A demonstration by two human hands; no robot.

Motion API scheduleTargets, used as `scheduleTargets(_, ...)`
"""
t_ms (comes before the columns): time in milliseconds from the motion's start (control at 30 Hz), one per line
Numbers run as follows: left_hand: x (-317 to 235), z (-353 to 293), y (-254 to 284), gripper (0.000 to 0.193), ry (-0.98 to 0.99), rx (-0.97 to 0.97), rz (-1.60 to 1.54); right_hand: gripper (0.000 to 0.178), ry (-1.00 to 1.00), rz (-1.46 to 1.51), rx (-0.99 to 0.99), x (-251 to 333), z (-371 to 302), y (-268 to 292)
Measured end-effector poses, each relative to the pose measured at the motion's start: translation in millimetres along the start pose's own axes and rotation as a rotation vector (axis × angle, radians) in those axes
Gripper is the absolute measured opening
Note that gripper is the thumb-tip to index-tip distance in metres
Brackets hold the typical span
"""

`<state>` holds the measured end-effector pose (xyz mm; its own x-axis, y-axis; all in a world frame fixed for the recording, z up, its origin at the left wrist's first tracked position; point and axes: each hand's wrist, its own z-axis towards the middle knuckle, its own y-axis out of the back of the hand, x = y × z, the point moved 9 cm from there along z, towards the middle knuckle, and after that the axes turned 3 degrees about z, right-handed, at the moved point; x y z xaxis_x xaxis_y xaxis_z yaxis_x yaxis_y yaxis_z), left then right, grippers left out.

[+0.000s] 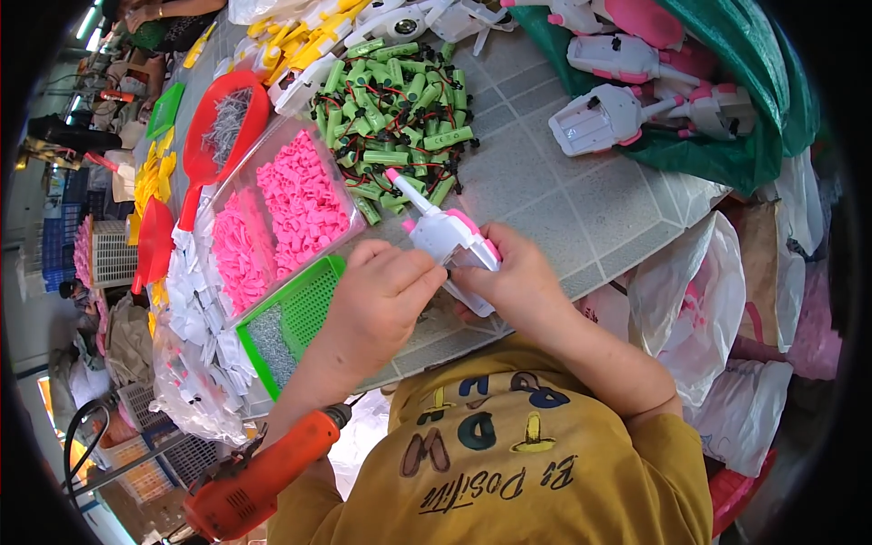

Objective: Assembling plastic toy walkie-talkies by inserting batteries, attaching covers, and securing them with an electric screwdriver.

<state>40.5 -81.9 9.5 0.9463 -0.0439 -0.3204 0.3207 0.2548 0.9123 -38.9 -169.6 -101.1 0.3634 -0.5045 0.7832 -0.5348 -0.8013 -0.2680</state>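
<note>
A white plastic housing with pink trim and a narrow pink-tipped neck [450, 238] is held over the near edge of the table. My right hand [520, 277] is closed around its near end, with the thumb across it. At the housing's open side, the fingers of my left hand [386, 295] are pinched together. A small dark bit shows by those fingertips, too little to name. Just beyond the housing lies a heap of green cylindrical batteries [391, 118] with red and black wires. Left of it, a clear tray [341, 238] holds small pink plastic parts [304, 204].
A green tray [263, 359] with small metal pieces sits by my left forearm. Red scoops [186, 213] lie farther left, one holding metal pins. An orange power drill [263, 481] is at lower left. More white-and-pink housings [595, 118] rest on a green sack [781, 100] at far right.
</note>
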Motion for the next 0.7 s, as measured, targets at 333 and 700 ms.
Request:
scheduleTargets(333,-18,-12,-8,0.038,0.024,-0.145,-0.020,0.058,0.184,0.690,0.099,7,10,-9)
scheduleTargets(700,23,-33,-28,0.039,0.536,-0.141,-0.538,0.065,0.270,0.621,0.002,8,14,4)
